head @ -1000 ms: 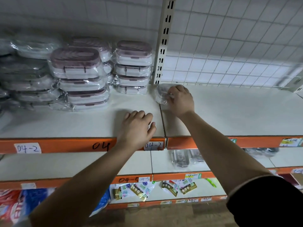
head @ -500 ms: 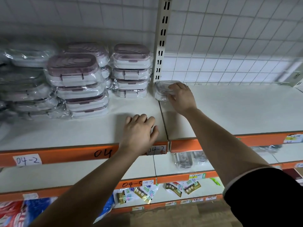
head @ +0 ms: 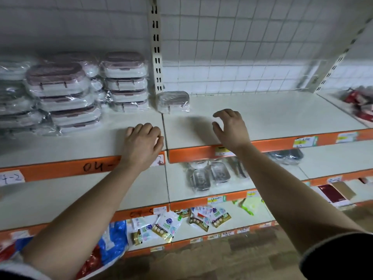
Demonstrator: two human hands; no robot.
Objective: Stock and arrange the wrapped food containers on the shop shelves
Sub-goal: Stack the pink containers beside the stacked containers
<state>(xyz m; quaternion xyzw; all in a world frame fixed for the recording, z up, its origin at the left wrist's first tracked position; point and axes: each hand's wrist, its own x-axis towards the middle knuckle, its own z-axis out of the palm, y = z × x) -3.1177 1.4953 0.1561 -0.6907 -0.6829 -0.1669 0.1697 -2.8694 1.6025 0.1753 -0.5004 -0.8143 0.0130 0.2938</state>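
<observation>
**On the top shelf (head: 262,118): container placement and hand condition**

At the back of the top shelf, just right of the slotted upright (head: 156,57) and beside the seam between two shelf boards: one single wrapped container (head: 173,102), lying flat, clear of both hands. Oblong form with rounded corners. Pale base. Ribbed lid, greyish through the film. Clear glossy wrap, crinkled along the edges and loose at the lower corners.

Left of the upright: rear stack (head: 126,81) of four similar containers, with mauve lids over white bases and dark clips on the long side, each sealed in its own clear film. Further left and nearer the front: front stack (head: 62,98), same type, staggered layer by layer. At the far left edge: grey-lidded stacks (head: 14,93), blurred.

Left hand (head: 141,144): palm down on the front part of the shelf, just left of the seam. Fingers loosely bent, knuckles up, thumb out to the side. Nothing held.

Right hand (head: 232,128): raised over the bare board right of the seam. Fingers loosely curved and spread, thumb apart from them. Empty; near the single wrapped container, not touching it.

Along the front edge: orange strip (head: 282,143) with price tags, and a handwritten "04-" beside the left wrist.

On the second shelf, below the right forearm: metal trays (head: 210,176) in film. On the third shelf: scattered sachets (head: 167,225).
</observation>
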